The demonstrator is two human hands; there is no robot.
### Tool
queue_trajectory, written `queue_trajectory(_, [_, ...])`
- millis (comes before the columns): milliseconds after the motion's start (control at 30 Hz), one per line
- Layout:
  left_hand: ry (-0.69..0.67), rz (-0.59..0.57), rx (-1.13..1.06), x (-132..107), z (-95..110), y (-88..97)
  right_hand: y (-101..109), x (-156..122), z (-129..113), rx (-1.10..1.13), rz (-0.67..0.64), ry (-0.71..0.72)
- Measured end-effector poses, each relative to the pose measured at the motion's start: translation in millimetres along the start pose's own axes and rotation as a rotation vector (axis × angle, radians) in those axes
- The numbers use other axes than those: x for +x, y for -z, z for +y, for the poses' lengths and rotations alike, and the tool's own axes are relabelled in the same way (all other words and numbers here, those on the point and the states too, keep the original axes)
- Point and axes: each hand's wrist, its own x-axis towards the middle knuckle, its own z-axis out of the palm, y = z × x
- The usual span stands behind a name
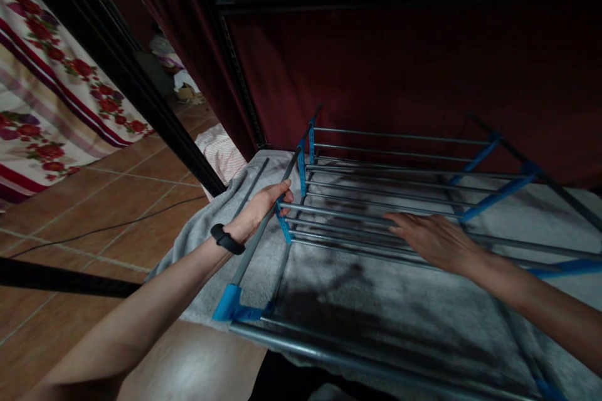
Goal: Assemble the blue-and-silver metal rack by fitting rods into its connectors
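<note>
A shoe rack (357, 219) of grey metal tubes with blue plastic brackets lies on a grey blanket (329, 291) in front of me. My left hand (270, 200), with a black band on its wrist, is closed around the rack's left side pole beside a blue bracket (283, 225). Over the middle of the rack, my right hand (435, 241) grips a cross rod, its thumb side toward the left; its other fingertips are partly hidden. A blue corner piece (229, 302) joins the left pole's near end to a thick front tube (329, 351).
Dark red curtains (376, 69) hang behind the rack. Black metal frame posts (141, 81) stand at the left. Beyond them are a tiled floor (117, 200) with a thin cable (113, 225), a flowered cloth (51, 75) and a striped cloth (221, 153).
</note>
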Motion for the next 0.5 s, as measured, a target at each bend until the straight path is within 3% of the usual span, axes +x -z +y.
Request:
queue_trajectory(267, [-0.027,-0.032,0.017,9,-8,5.1,6,2,-8,0.051,-0.068,-0.089])
queue_trajectory(400, [-0.019,-0.036,-0.002,10,-5,3.6,12,-1,-7,0.086,0.029,-0.026])
queue_trajectory(500, [-0.005,-0.023,0.006,9,-4,2.3,29,-23,14,0.052,0.139,-0.062])
